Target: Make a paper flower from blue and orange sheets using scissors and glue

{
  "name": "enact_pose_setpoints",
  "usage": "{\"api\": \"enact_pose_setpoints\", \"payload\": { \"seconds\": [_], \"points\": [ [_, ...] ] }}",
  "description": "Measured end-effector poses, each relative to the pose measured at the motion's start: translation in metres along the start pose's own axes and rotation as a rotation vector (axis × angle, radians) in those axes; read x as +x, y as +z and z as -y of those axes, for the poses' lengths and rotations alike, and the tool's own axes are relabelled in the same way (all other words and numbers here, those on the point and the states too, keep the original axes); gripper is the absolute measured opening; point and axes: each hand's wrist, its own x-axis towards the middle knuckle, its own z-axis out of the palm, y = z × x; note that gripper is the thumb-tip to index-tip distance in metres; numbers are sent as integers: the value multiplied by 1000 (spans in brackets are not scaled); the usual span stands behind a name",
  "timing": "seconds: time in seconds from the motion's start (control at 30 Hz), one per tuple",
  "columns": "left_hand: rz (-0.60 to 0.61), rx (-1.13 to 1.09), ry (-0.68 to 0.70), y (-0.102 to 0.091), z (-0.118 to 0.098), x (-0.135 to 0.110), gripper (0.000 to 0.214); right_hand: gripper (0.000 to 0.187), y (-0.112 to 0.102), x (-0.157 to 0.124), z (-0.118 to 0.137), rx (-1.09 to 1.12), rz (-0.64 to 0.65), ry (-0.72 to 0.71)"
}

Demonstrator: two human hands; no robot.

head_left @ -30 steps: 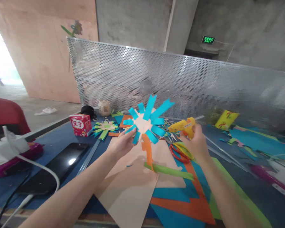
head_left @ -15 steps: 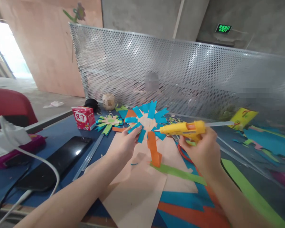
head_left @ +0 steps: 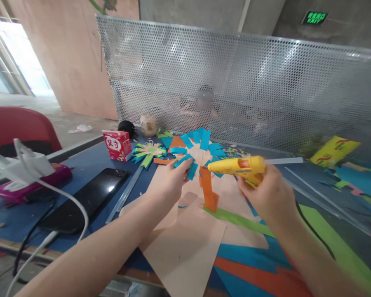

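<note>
My left hand (head_left: pixel 176 175) pinches the lower left edge of a paper flower (head_left: pixel 200 153), which has blue strip petals around a pale round centre. In my right hand (head_left: pixel 267 185) is a yellow glue gun (head_left: pixel 239 166), its nozzle pointing left at the lower right of the flower's centre. A clear glue stick (head_left: pixel 286 161) juts from the gun's back end. Just below the nozzle stands a folded orange paper strip (head_left: pixel 207 192). A green strip (head_left: pixel 243 221) runs right from its foot. Pale paper sheets (head_left: pixel 182 251) lie under both hands.
A finished-looking green and blue paper flower (head_left: pixel 150 152) lies left, near a red box (head_left: pixel 117 145). Closer are a black phone (head_left: pixel 86 198), white cable and charger (head_left: pixel 27 167). A perforated metal screen (head_left: pixel 179 70) borders the back. Blue paper (head_left: pixel 361 179) and a yellow packet (head_left: pixel 335 150) lie right.
The view has tilted down and shifted left, so everything sits further right. The nozzle has come slightly lower and nearer the flower's centre. Both hands keep their grips.
</note>
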Motion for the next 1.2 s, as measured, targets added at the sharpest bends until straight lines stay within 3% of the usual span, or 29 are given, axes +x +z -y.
{"api": "enact_pose_setpoints", "payload": {
  "seconds": [0.13,0.43,0.73,1.2],
  "points": [
    [-14,-9,0,0,0,0,30,44,0,1,0,3,-63,-75],
    [-66,-7,-9,1,-1,2,30,38,-1,0,2,0,-59,-120],
    [-58,3,-7,1,-1,0,29,33,2,-5,0,33,14,-55],
    [-105,-10,-15,-1,-2,4,34,32,-1,-3,-1,-22,-25,-165]
  ]
}}
